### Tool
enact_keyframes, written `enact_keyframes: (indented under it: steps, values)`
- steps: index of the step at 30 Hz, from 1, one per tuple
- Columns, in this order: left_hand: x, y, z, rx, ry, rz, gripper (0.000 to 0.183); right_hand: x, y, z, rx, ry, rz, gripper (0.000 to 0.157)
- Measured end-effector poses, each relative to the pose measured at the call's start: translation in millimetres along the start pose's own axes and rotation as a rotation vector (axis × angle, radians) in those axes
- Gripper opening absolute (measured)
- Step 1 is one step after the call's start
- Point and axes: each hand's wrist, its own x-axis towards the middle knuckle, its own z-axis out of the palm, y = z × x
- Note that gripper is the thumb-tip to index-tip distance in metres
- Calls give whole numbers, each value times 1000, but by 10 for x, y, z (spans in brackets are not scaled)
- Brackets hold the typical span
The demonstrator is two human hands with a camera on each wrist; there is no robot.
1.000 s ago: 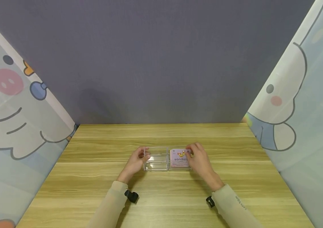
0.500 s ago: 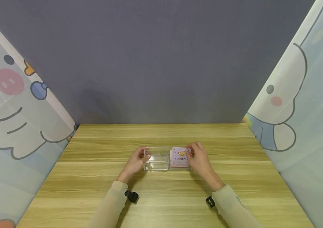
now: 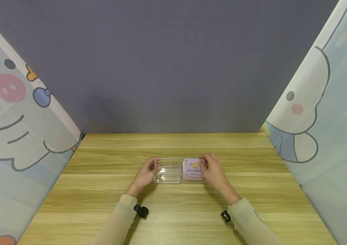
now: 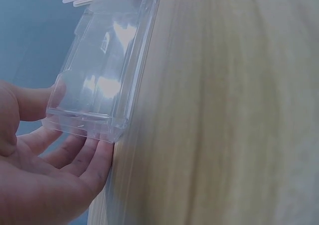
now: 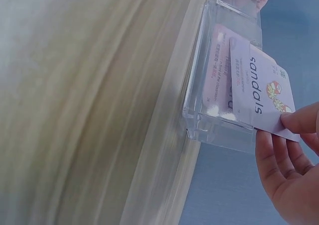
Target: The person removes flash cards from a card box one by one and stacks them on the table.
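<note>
A clear plastic box (image 3: 167, 179) with two sections side by side lies on the table. My left hand (image 3: 143, 175) grips its left end, the thumb on top and the fingers around the outer wall (image 4: 89, 128). In the right section is a pale pink card (image 5: 217, 70) with printed text. Above it, a lilac card printed "sandals" (image 3: 193, 166) slants up over the box's far edge. My right hand (image 3: 214, 172) pinches the lilac card's far right corner, with the thumb on its face and the fingers beneath. The left section, seen through in the left wrist view, holds nothing.
The wood-grain table (image 3: 173, 211) spreads around the box. A dark grey panel (image 3: 173, 68) rises behind it, and cartoon-printed curtains (image 3: 339, 143) flank both sides. Black straps with small devices (image 3: 141, 211) sit at both wrists.
The sandals card's far edge has come up slightly, with the card swinging a little right and then back left. My left hand and the box have stayed in place.
</note>
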Motion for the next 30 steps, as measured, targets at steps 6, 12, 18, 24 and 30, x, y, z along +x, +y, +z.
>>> enact_keyframes:
  steps: [6,12,18,24,30]
  values:
    - [-8,14,-9,-13,-10,-3,42,14,-23,-20,34,-17,27,19]
    - [-24,22,-16,-19,-14,-4,42,27,-46,-40,58,-22,44,19]
    - [-25,16,-12,-17,-7,2,41,36,-59,-47,80,-8,43,19]
    - [-44,39,-4,-33,0,6,42,45,-60,-58,88,1,25,17]
    - [-46,48,-3,-43,-2,4,42,54,-63,-83,108,18,16,18]
